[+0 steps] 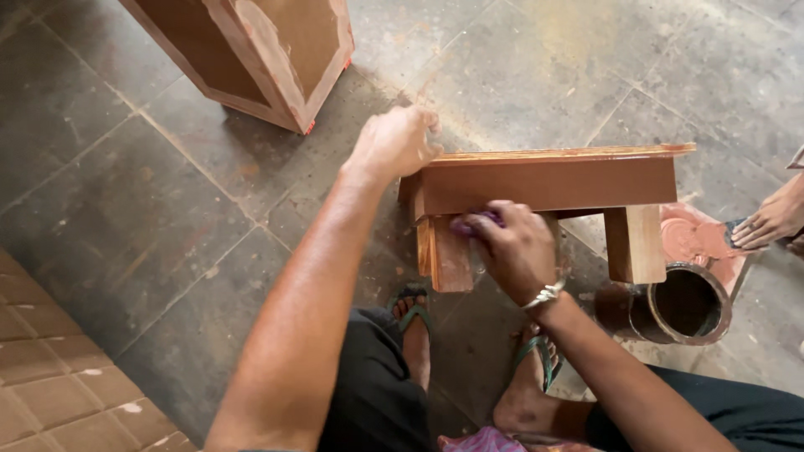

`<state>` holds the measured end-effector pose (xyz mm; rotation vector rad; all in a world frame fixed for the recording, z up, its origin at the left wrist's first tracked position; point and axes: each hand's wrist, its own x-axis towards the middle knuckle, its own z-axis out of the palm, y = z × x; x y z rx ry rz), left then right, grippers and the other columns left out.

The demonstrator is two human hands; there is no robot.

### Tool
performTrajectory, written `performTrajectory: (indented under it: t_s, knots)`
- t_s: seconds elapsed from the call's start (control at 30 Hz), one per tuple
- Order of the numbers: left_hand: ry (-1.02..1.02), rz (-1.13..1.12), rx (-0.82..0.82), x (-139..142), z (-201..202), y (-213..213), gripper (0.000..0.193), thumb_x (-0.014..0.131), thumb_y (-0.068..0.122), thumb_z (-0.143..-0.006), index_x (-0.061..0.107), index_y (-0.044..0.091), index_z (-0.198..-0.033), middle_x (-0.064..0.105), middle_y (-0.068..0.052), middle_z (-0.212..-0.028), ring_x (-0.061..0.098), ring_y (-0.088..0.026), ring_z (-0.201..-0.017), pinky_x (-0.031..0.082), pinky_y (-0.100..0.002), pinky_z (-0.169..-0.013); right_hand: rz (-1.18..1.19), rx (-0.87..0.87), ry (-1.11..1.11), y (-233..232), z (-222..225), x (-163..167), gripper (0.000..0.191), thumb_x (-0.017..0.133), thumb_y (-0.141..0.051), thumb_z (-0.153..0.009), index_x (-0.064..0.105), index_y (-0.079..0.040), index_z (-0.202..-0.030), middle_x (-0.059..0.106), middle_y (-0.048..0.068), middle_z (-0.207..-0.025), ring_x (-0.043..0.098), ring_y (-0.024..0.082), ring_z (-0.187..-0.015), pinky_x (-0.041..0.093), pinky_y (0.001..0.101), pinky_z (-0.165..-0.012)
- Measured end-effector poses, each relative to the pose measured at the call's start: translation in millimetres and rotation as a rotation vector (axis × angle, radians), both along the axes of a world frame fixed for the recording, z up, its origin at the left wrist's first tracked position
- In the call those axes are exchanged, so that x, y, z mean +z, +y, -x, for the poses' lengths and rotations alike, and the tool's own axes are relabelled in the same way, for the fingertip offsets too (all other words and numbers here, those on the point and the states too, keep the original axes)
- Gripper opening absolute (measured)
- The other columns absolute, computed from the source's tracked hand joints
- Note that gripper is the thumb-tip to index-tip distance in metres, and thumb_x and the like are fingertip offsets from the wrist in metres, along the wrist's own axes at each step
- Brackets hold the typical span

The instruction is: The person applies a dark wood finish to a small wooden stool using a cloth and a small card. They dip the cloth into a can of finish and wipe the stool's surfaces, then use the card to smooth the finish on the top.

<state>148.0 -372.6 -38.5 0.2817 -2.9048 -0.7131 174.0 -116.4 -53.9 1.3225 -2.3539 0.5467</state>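
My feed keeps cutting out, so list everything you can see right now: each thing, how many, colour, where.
Small wooden stool: one, reddish-brown, tipped on its side on the floor at centre.
Purple cloth pad: one, pressed against the stool's leg.
Round metal tin: one, smeared red-brown, open, lying right of the stool.
Flat board with red-brown paste: one, behind the tin.
Tall wooden cabinet piece: one, brown, top left.
Grey stone tile floor: under everything.
Brown tiled area: bottom left corner.
Another person's foot: one, right edge.
Green sandals: two, on the person's feet.
Silver bracelet: one, right wrist.
Left hand: steadies the stool's top corner.
Right hand: fingers hold the cloth pad.
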Motion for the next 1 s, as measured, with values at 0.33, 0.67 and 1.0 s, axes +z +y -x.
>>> performTrajectory:
  t_s: [0.33, 0.67, 1.0]
  knots:
    - [0.027, 0.009, -0.066, 12, 4, 16, 0.039, 0.080, 0.034, -0.079, 0.073, 0.015, -0.112, 0.075, -0.017, -0.097, 0.070, -0.036, -0.095, 0.054, -0.047, -0.084, -0.011, 0.053, 0.004, -17, -4, -35, 0.032, 0.078, -0.014, -0.074, 0.075, -0.012, -0.105, 0.069, 0.009, -0.109, 0.066, 0.027, -0.103, 0.052, 0.0423, -0.087]
    - [0.103, 0.045, -0.146, 8, 19, 38, 0.033, 0.079, 0.029, -0.080, 0.074, 0.012, -0.108, 0.074, -0.019, -0.095, 0.070, -0.036, -0.097, 0.054, -0.047, -0.084, 0.118, -0.184, 0.009, 88, 50, -24, 0.029, 0.070, -0.004, -0.083, 0.073, -0.013, -0.110, 0.069, 0.009, -0.112, 0.065, 0.030, -0.110, 0.051, 0.0451, -0.099]
    - [0.022, 0.099, -0.228, 10, 35, 75, 0.033, 0.078, 0.029, -0.083, 0.073, 0.011, -0.109, 0.075, -0.015, -0.093, 0.069, -0.035, -0.099, 0.047, -0.052, -0.087, -0.119, -0.348, 0.029, 152, 99, -17, 0.024, 0.075, -0.015, -0.090, 0.073, -0.011, -0.114, 0.067, 0.011, -0.115, 0.063, 0.028, -0.109, 0.052, 0.0419, -0.094]
